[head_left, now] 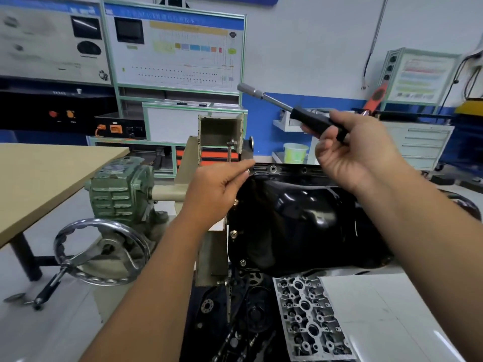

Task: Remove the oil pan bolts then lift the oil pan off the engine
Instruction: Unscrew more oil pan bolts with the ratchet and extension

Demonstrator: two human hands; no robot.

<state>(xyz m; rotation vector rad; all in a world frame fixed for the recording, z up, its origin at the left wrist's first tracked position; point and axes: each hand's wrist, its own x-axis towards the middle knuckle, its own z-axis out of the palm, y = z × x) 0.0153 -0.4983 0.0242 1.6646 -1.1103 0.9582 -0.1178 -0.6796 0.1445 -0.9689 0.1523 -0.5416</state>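
Centrally, the glossy black oil pan (300,226) sits on the engine; right hand (350,150) grips a black-handled socket driver (292,111) upper right; left hand (219,189) pinches something small, unclear what, at the pan's upper-left corner.

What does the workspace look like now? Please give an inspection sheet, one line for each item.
Surface: engine stand, pale floor below.
Job's things: black oil pan on the engine; bolts remain along its left flange; nut driver.
Clutter: cylinder head, handwheel, green gearbox.
Grippers: left hand pinches something small at the pan's corner; right hand grips the driver.
Cables: wires hang on the wall.
Surroundings: training boards, tan table, drawer cabinet.
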